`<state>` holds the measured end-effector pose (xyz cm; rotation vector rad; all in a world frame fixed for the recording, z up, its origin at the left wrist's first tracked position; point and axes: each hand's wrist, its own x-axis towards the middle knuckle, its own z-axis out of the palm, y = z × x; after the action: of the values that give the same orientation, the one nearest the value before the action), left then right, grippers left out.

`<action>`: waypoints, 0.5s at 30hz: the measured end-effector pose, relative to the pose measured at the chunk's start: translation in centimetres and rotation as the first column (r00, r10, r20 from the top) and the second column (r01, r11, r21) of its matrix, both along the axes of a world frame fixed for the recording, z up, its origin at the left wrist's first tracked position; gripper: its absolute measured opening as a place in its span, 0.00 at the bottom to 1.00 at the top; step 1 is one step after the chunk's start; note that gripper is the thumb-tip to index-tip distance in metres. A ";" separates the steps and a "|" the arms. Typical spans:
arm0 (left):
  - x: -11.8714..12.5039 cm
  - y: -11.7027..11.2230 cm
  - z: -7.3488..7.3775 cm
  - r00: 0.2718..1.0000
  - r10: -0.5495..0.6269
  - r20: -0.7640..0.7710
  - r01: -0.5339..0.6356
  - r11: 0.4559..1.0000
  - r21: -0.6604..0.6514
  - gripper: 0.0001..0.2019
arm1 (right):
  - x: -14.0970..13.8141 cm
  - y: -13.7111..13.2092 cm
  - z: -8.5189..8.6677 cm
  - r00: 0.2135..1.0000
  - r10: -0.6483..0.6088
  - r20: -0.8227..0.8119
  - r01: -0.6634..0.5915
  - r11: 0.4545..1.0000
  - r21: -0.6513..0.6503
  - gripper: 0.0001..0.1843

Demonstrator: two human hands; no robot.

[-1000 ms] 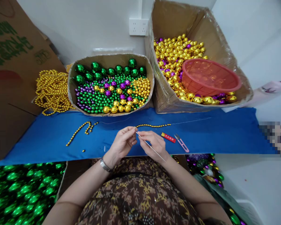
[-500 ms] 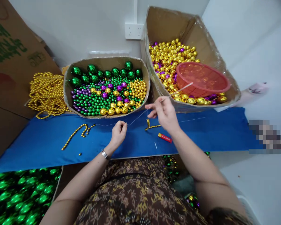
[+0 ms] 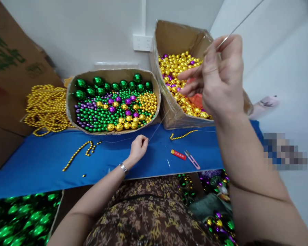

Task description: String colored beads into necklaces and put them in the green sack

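My left hand [image 3: 139, 150] is closed in a pinch on a thin thread [image 3: 156, 130] over the blue cloth [image 3: 133, 164]. My right hand [image 3: 222, 78] is raised high at the right, thumb and forefinger pinching a long thin needle [image 3: 242, 23] that slants up and right; its other fingers are loosely bent. Thread runs from the left hand up toward the right hand. Left of my left hand, a short string of gold beads [image 3: 77, 155] lies on the cloth, joined to thread. Another gold bead string [image 3: 186, 135] lies under the right forearm's side.
An oval cardboard box [image 3: 157, 94] holds green, purple and gold beads. A taller box [image 3: 178, 32] behind my right hand holds gold and purple beads. Gold bead chains [image 3: 45, 109] are heaped at left. Pink thread snips [image 3: 192, 160] and a red packet [image 3: 178, 154] lie near the front edge.
My right hand has risen toward me and to the right with the needle, drawing the thread. My left hand has shifted slightly right, still pinching. The pink snips have come into view.
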<state>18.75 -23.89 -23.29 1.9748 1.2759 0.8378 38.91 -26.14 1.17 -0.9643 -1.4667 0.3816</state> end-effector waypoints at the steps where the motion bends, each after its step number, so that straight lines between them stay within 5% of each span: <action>1: -0.5 0.0 -0.3 0.997 -0.027 -0.076 0.030 0.999 0.042 0.08 | -0.3 -0.1 -0.7 1.000 0.019 -0.010 -0.019 0.999 -0.028 0.16; 7: -4.3 -0.9 -0.5 0.870 -0.143 -0.471 0.226 0.966 0.125 0.13 | -2.4 -1.5 -8.1 0.999 0.046 0.025 -0.040 0.979 -0.200 0.13; 12: -6.5 -1.3 2.7 0.931 -0.184 -0.314 0.242 0.958 0.156 0.12 | -3.9 -3.5 -15.3 0.995 0.077 0.063 -0.044 0.911 -0.411 0.14; 15: -6.4 -0.6 5.6 0.965 -0.192 -0.176 0.230 0.946 0.227 0.11 | -4.4 -4.4 -18.1 0.996 0.091 0.024 -0.070 0.885 -0.460 0.15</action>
<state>12.36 -24.52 -17.66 2.3646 1.0560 0.7813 34.49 -30.54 -16.96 -1.2947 -1.4901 0.7998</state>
